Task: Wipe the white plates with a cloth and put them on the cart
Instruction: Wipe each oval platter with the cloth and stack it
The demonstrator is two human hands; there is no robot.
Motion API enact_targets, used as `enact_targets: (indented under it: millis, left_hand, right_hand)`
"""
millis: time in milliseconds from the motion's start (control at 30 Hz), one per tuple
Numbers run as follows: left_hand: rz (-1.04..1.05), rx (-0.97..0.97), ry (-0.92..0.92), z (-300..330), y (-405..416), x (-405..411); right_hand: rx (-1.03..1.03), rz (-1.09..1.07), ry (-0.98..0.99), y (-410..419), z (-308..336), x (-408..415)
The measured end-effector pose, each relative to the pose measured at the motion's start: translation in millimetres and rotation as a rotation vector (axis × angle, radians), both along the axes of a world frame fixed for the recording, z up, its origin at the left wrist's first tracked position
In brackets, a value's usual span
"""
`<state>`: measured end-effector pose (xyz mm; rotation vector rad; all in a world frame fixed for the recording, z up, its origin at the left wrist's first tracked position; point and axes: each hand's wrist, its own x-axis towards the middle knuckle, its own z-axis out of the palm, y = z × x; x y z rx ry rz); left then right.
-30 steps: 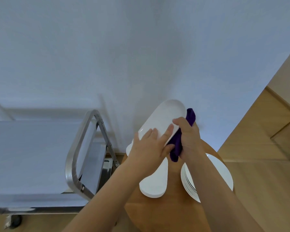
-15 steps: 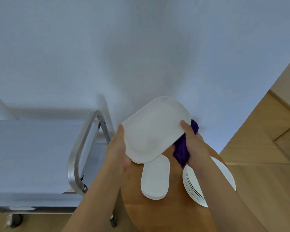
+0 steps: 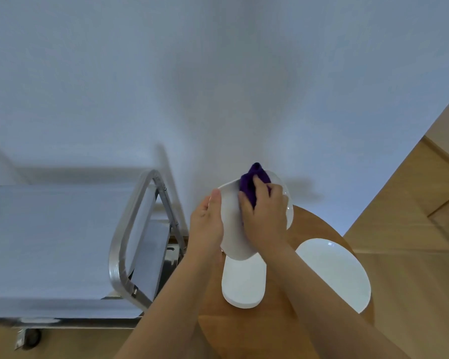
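A white oblong plate (image 3: 230, 224) is held up above the round wooden table (image 3: 278, 330). My left hand (image 3: 208, 224) grips its left edge, thumb on the rim. My right hand (image 3: 263, 218) presses a bunched purple cloth (image 3: 249, 181) against the plate's face, fingers curled round the cloth. Below on the table lies a stack of white oblong plates (image 3: 244, 283), and to its right a stack of round white plates (image 3: 335, 270). The steel cart (image 3: 130, 229) stands to the left, its top shelf (image 3: 49, 242) bare.
A white wall rises directly behind the table and cart. Wooden flooring (image 3: 412, 229) runs along the right. The cart's handle loop (image 3: 122, 255) juts toward the table, and one caster (image 3: 31, 336) shows at the lower left.
The plate has tilted more upright and swung right. My right hand came round from behind its right edge onto its face with the cloth. My left hand stays on the left edge.
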<state>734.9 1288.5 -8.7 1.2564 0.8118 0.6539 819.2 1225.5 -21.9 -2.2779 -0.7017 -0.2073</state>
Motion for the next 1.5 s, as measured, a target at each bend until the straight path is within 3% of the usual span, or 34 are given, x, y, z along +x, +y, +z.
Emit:
enact_targets:
  millis: [200, 400, 500, 700, 933, 1167, 1267, 1500]
  left_hand:
    - [-0.021, -0.176, -0.125, 3.1, 18.7, 3.2]
    - [0.049, -0.281, -0.056, -6.6, 34.0, -6.8]
    - [-0.042, -0.316, -0.026, -16.9, 38.8, -14.1]
    - [-0.054, -0.414, 0.107, -56.4, 56.1, -24.2]
    - [0.081, -0.641, 0.241, -130.4, 90.4, -6.1]
    - [0.371, -0.508, 0.438, -216.8, 135.7, 31.1]
    - [0.415, -0.512, 0.462, -248.3, 150.6, 51.7]
    - [0.366, -0.303, 0.601, -291.7, 163.2, 101.6]
  right_hand:
    - [0.006, 0.273, -0.182, -1.9, -4.3, -50.7]
    - [-0.036, 0.441, -0.399, -24.0, -28.3, -45.8]
    - [-0.066, 0.402, -0.402, -36.2, -44.2, -27.1]
    - [-0.29, 0.201, -0.19, -44.1, -67.7, 17.4]
    - [-0.151, 0.02, 0.127, -37.4, -106.5, 24.9]
    - [-0.089, -0.035, 0.362, -18.8, -148.3, 17.9]
    - [-0.08, -0.049, 0.486, -13.6, -164.7, 8.6]
    - [-0.04, -0.052, 0.641, -10.9, -188.7, -8.4]
